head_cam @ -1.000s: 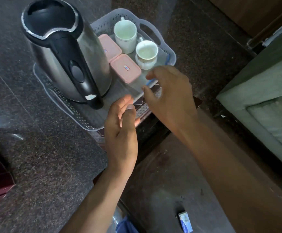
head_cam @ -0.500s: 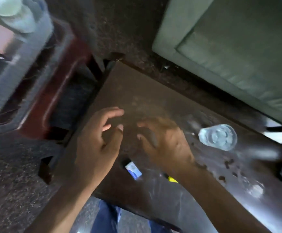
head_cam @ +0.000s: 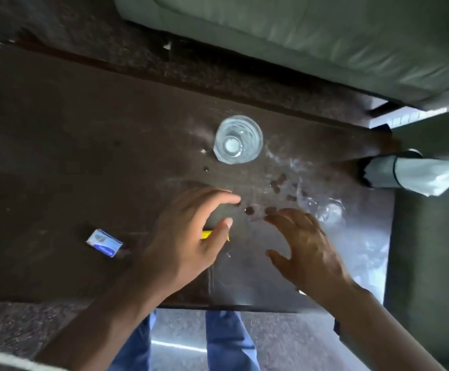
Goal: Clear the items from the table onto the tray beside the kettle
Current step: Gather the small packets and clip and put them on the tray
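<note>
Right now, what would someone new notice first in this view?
Two open hands, the left hand and the right hand, hover low over a dark table. A clear glass stands upright beyond them. Small dark bits lie scattered nearby, and a small blue-and-white box lies off to the left.

green cushioned sofa [head_cam: 311, 30] along the far side, beyond the counter | dark speckled stone floor [head_cam: 17, 325] on the near side and in the strip between sofa and counter | blue trouser legs [head_cam: 226, 341] below the near counter edge | bright light reflection on the floor between the legs
</note>
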Demonstrator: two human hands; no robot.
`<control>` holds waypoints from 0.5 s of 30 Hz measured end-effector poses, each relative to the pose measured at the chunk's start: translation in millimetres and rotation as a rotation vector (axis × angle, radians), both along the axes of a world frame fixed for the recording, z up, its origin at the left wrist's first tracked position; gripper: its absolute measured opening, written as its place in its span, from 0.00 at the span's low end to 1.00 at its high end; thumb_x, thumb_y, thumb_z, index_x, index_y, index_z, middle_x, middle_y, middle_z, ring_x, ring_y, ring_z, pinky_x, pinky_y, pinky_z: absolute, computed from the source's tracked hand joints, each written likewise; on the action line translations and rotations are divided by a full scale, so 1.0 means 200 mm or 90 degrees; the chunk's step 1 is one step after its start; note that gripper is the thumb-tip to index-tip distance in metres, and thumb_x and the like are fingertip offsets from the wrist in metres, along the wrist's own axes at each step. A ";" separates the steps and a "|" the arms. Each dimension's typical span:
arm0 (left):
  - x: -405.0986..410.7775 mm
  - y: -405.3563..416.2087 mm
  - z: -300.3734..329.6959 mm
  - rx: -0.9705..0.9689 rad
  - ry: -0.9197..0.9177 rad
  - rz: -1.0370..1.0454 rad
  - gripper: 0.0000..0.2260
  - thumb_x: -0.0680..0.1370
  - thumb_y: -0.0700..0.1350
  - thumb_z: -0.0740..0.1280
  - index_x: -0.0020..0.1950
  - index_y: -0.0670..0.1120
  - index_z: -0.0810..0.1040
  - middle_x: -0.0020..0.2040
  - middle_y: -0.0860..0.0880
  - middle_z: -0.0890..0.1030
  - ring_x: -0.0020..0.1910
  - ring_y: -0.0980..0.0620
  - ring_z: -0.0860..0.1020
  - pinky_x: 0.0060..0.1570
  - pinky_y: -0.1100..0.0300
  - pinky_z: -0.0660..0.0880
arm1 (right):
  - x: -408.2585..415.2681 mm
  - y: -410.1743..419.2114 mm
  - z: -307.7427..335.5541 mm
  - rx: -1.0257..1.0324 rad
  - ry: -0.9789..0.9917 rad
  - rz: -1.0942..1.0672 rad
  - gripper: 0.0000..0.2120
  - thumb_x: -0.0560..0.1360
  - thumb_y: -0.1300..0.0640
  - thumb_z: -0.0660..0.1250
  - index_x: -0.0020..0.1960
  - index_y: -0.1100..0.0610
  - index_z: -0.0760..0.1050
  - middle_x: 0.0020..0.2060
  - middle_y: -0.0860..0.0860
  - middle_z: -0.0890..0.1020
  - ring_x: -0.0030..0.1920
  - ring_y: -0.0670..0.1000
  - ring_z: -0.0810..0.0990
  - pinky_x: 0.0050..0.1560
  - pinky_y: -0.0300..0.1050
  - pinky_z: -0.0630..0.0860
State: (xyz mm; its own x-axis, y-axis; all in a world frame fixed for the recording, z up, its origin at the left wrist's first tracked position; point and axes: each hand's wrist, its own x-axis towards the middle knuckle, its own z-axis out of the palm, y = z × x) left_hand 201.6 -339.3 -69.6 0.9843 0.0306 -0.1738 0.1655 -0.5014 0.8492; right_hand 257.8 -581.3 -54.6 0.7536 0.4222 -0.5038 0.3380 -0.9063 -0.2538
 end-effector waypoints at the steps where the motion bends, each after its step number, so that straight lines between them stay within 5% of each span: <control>1: 0.02 -0.07 -0.01 0.006 0.002 -0.019 0.14 0.80 0.45 0.71 0.66 0.52 0.84 0.65 0.58 0.84 0.67 0.57 0.81 0.70 0.62 0.72 | -0.01 -0.07 -0.01 -0.025 0.005 -0.015 0.33 0.67 0.54 0.83 0.70 0.50 0.78 0.67 0.55 0.80 0.65 0.62 0.79 0.65 0.60 0.79; 8: 0.10 -0.37 -0.12 0.043 0.048 -0.147 0.17 0.80 0.45 0.72 0.68 0.50 0.83 0.68 0.53 0.83 0.70 0.51 0.80 0.74 0.54 0.72 | -0.14 -0.41 -0.09 -0.143 0.013 -0.172 0.38 0.65 0.50 0.83 0.72 0.47 0.73 0.68 0.55 0.74 0.65 0.63 0.76 0.57 0.59 0.81; 15: 0.13 -0.51 -0.17 0.066 0.089 -0.198 0.18 0.80 0.49 0.69 0.69 0.53 0.83 0.69 0.56 0.83 0.71 0.55 0.79 0.74 0.60 0.70 | -0.22 -0.56 -0.17 -0.142 0.042 -0.287 0.31 0.70 0.56 0.80 0.68 0.50 0.69 0.61 0.54 0.70 0.53 0.62 0.81 0.48 0.52 0.80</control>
